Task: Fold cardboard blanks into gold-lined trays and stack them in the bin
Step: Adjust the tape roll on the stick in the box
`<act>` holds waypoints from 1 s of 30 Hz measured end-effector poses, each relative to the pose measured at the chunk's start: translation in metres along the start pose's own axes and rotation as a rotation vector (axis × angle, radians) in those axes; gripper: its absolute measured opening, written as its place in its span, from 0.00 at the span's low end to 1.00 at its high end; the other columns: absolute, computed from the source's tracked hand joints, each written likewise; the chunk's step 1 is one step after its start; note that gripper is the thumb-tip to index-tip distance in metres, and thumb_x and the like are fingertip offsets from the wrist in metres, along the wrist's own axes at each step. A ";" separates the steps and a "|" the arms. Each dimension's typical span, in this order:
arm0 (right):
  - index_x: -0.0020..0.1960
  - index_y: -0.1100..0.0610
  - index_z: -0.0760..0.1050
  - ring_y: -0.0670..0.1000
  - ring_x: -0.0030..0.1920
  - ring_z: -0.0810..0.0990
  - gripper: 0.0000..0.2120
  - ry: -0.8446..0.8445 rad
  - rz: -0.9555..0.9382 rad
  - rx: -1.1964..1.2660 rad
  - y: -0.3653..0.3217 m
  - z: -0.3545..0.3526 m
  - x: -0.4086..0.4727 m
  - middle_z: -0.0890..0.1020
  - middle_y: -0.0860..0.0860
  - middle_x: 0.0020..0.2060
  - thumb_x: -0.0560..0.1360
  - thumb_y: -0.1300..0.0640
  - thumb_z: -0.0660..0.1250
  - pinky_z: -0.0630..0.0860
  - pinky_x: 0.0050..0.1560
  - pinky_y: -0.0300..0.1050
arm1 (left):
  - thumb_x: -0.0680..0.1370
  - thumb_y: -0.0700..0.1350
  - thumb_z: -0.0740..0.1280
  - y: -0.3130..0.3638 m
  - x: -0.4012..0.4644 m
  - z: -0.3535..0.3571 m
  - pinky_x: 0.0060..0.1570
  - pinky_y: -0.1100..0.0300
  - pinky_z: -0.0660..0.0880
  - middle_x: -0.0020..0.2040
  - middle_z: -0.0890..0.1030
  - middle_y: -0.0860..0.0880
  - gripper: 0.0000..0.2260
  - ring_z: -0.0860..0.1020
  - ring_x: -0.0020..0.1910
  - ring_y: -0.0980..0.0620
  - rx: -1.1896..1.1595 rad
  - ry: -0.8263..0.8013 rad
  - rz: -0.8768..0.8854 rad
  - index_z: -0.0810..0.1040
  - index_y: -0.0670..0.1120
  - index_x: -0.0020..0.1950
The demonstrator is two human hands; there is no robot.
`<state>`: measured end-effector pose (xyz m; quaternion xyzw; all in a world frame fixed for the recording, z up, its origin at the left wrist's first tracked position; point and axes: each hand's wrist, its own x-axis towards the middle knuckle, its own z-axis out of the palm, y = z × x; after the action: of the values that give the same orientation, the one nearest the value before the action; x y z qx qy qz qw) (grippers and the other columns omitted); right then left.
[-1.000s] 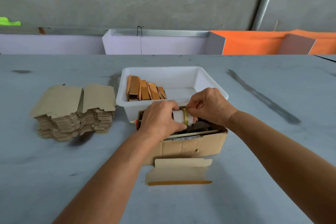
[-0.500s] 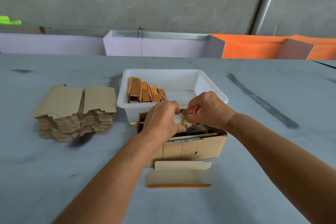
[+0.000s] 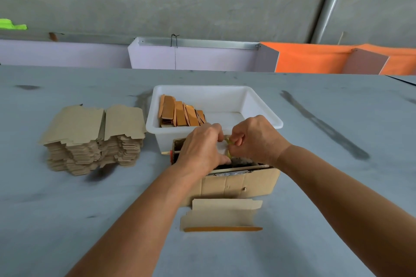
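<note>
A white plastic bin (image 3: 263, 105) stands at the table's middle, with several gold-lined folded trays (image 3: 180, 113) leaning in its left part. A thick stack of flat cardboard blanks (image 3: 94, 137) lies to its left. One partly folded blank (image 3: 222, 215) with a gold edge lies near me. Over a small open cardboard box (image 3: 245, 183), my left hand (image 3: 200, 150) grips a white roll (image 3: 221, 148), mostly hidden. My right hand (image 3: 254, 139) pinches a yellowish band at the roll's end.
A thin wooden stick (image 3: 167, 152) pokes out of the cardboard box to the left. Dark smears mark the grey table (image 3: 326, 128) at right. Lilac and orange panels (image 3: 315, 58) stand along the far edge below a concrete wall.
Both hands stay at the roll over the box. My left hand has closed further over it, hiding more of the white roll, and my right hand has shifted slightly on the yellowish band.
</note>
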<state>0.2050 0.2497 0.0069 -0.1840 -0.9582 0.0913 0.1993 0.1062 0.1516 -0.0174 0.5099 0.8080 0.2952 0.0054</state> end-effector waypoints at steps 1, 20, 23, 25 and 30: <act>0.35 0.64 0.81 0.52 0.30 0.72 0.05 0.024 -0.006 0.013 0.001 0.001 0.000 0.80 0.55 0.28 0.67 0.64 0.69 0.69 0.36 0.37 | 0.64 0.49 0.79 0.000 0.000 0.000 0.41 0.60 0.66 0.49 0.74 0.50 0.21 0.70 0.46 0.52 -0.004 -0.001 -0.001 0.75 0.46 0.52; 0.30 0.64 0.80 0.48 0.24 0.71 0.05 0.097 -0.118 0.076 0.010 0.006 -0.006 0.79 0.54 0.24 0.64 0.68 0.71 0.70 0.30 0.33 | 0.63 0.46 0.80 -0.004 0.002 0.000 0.43 0.60 0.70 0.46 0.73 0.52 0.21 0.73 0.46 0.52 -0.084 0.002 -0.022 0.76 0.46 0.52; 0.28 0.65 0.78 0.48 0.23 0.67 0.07 0.121 -0.077 0.098 0.010 0.007 -0.003 0.76 0.53 0.22 0.65 0.70 0.69 0.63 0.29 0.29 | 0.62 0.46 0.80 -0.004 0.001 0.000 0.41 0.60 0.68 0.46 0.74 0.52 0.21 0.72 0.46 0.52 -0.087 0.000 -0.018 0.76 0.46 0.50; 0.31 0.65 0.79 0.49 0.25 0.71 0.06 0.088 -0.031 0.155 0.012 0.007 -0.002 0.78 0.54 0.25 0.66 0.70 0.68 0.67 0.29 0.31 | 0.62 0.46 0.80 -0.006 0.001 0.000 0.41 0.61 0.68 0.46 0.73 0.53 0.21 0.72 0.46 0.52 -0.091 0.001 -0.024 0.76 0.47 0.50; 0.37 0.59 0.82 0.47 0.31 0.79 0.07 -0.035 0.246 0.600 0.020 0.004 -0.010 0.82 0.55 0.31 0.72 0.66 0.68 0.78 0.37 0.37 | 0.62 0.46 0.80 -0.007 0.001 0.001 0.33 0.67 0.64 0.41 0.70 0.58 0.21 0.70 0.42 0.55 -0.111 0.006 -0.028 0.72 0.50 0.45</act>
<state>0.2185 0.2634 -0.0052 -0.2300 -0.8623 0.3964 0.2154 0.1002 0.1502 -0.0216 0.4965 0.7975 0.3410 0.0353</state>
